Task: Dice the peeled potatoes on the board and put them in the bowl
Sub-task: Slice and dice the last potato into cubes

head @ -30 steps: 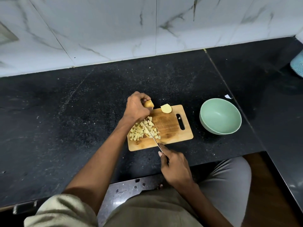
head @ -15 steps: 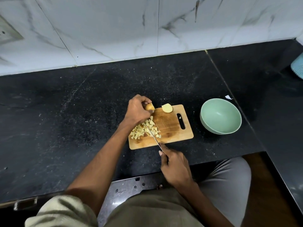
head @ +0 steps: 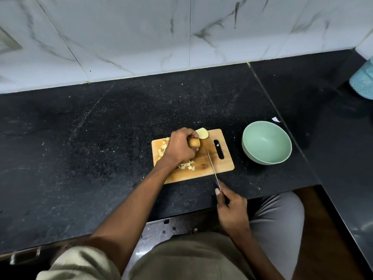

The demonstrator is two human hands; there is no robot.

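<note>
The left hand [head: 180, 147] is curled over a chunk of peeled potato [head: 194, 142], pinning it to the wooden cutting board [head: 210, 164] near its far edge. The right hand [head: 232, 211] is wrapped round the handle of a knife [head: 212, 166], whose thin blade angles across the board just right of the chunk. Another pale potato piece [head: 202, 133] sits at the board's far edge, touching the left fingers. Small diced cubes [head: 186, 166] lie scattered under and beside the left wrist. The green bowl [head: 266, 142] stands on the black counter [head: 80, 148] to the right of the board, with nothing in it.

Raw potato looks firm and wet, so I'd expect it to slide; the chunk wants holding from above, flat face down, fingertips tucked back from the blade. The cubes are light and loose, best scooped up in 1 cupped handful.
</note>
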